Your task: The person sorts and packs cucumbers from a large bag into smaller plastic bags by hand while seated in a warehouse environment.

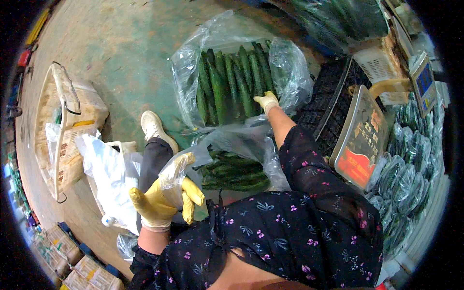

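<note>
Dark green cucumbers (231, 82) lie side by side in a large clear plastic bag (186, 53) spread out on the floor ahead. My right hand (267, 102), in a pale glove, is closed on the lower end of a cucumber at the row's right side. Closer to me, more cucumbers (234, 171) lie under clear plastic. My left hand (166, 199) is raised in a yellow glove, its thumb and fingers spread apart. Thin clear plastic film (172, 178) drapes over the fingers of that hand; they do not visibly grip it.
White plastic bags (111, 179) hang beside my left leg, near a pale crate (79, 113). To the right stand a black crate (326, 101) and a scale (362, 137) with a display (424, 84). Several wrapped cucumbers (403, 169) are piled beyond the scale.
</note>
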Demonstrator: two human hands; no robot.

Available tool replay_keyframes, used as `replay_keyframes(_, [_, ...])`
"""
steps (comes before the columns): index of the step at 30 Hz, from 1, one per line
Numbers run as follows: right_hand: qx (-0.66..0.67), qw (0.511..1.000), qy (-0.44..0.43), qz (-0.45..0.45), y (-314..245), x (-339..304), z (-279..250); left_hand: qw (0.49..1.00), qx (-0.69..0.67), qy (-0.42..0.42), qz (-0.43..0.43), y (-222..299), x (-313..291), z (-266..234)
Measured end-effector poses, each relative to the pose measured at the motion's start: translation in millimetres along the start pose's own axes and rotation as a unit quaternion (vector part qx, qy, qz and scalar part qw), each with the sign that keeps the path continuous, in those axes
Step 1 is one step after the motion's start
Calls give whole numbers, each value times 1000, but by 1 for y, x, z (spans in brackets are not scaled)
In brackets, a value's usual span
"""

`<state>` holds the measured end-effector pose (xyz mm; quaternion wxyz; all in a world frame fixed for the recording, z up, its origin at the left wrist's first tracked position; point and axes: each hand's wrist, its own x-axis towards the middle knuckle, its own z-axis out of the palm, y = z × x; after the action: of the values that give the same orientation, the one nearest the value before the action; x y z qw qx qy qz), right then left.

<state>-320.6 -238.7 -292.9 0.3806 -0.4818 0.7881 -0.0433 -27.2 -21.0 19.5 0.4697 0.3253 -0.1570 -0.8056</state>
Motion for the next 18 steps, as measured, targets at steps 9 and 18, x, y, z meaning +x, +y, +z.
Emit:
replay_keyframes(9, [246,964,-49,-92,-18,-32,12,1000,-9,4,5,1,-3,-2])
replay_keyframes(18, [432,851,-291,68,-45,-62,-16,999,-15,-23,28,-1,-7,-8])
